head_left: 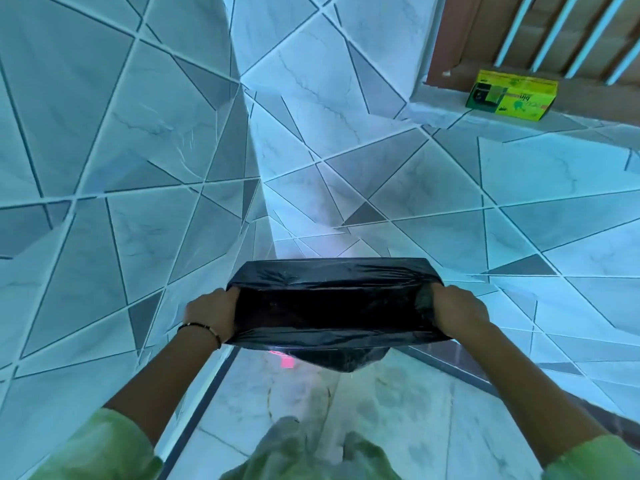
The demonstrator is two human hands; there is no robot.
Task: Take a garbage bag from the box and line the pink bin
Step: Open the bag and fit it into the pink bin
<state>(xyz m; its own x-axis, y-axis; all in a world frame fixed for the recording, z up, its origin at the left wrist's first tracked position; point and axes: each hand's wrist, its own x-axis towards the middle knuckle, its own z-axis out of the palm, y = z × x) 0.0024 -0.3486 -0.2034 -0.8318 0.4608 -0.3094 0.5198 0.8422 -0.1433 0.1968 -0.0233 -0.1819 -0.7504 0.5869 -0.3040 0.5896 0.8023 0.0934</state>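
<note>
A black garbage bag [332, 306] is stretched wide open over the pink bin, of which only a small pink patch [286, 362] shows below the bag's near edge. My left hand [212, 313] grips the bag's left edge and my right hand [457, 311] grips its right edge, fingers curled into the plastic. The yellow-green garbage bag box [512, 95] lies on a ledge at the upper right, far from both hands.
Tiled walls with grey triangle patterns meet in a corner [256, 161] right behind the bin. A brown door or frame with white bars [540, 32] stands behind the box. Pale marble floor tiles [242, 393] lie under me.
</note>
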